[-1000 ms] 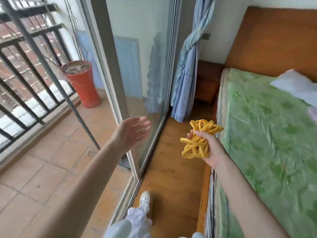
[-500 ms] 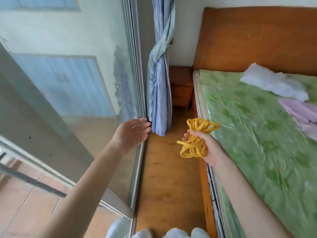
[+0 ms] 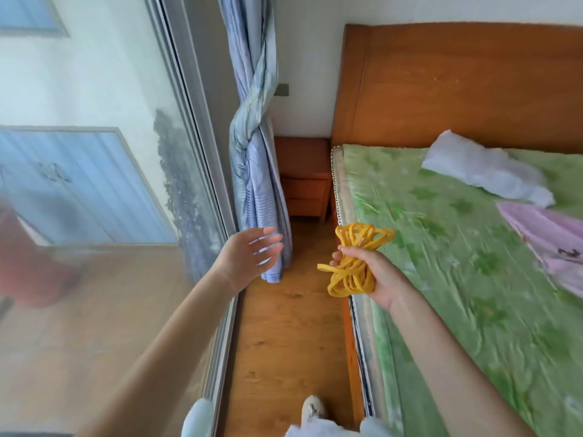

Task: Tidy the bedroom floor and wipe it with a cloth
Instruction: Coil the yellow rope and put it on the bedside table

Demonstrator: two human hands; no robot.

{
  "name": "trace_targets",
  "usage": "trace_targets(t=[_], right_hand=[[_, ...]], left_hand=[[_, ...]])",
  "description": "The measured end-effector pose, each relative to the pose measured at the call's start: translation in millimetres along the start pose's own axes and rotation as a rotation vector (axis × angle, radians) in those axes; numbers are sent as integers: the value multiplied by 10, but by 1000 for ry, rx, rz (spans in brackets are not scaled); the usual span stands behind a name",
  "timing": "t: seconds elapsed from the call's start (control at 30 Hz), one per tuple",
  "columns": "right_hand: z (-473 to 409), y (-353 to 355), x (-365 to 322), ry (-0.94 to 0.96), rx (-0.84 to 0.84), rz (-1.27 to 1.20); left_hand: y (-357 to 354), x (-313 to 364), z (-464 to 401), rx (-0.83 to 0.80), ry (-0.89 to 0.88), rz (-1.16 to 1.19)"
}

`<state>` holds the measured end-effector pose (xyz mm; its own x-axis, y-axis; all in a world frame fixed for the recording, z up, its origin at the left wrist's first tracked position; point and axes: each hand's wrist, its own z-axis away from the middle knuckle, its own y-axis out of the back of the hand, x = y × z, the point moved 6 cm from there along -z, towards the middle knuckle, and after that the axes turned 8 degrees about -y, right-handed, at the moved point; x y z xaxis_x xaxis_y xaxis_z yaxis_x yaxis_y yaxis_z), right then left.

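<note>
Yellow cord bundle (image 3: 355, 260) bunched in our right hand (image 3: 377, 279), beside the bed (image 3: 473, 279); left hand (image 3: 249, 257) spread, empty. Loose loops could slip out and snag.

Narrow strip of wooden floor (image 3: 284, 335) running from near to far between the sliding glass door on the left and the bed (image 3: 473, 294) on the right. White shoe (image 3: 313, 409) planted on the near boards. Orange wooden nightstand (image 3: 304, 178) standing on the floor at the far end, just beside the headboard. Hem of a knotted blue curtain (image 3: 271, 247) hanging down close to the floor, far left. Green patterned sheet over the mattress. White cloth (image 3: 485, 171) lying on the far right of it, pink cloth (image 3: 549, 241) just nearer, at the right edge.
</note>
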<state>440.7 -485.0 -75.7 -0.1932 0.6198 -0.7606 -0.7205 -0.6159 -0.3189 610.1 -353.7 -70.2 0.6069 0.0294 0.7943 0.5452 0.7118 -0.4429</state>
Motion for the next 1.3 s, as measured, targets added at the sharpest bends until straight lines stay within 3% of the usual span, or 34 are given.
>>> trace_targets(t=[0.5,1.0,1.3], right_hand=[[-1536,588,-1227,-72,-15,31],[-3713,361,-2636,-41,25,-2],[-4567,381,-3170,-50,55,-67]], left_hand=[[-724,216,-1665,105,24,81],[-1044,1316,-4177,-3,24,-26],[-1171,1652,-5227,-53,55,-43]])
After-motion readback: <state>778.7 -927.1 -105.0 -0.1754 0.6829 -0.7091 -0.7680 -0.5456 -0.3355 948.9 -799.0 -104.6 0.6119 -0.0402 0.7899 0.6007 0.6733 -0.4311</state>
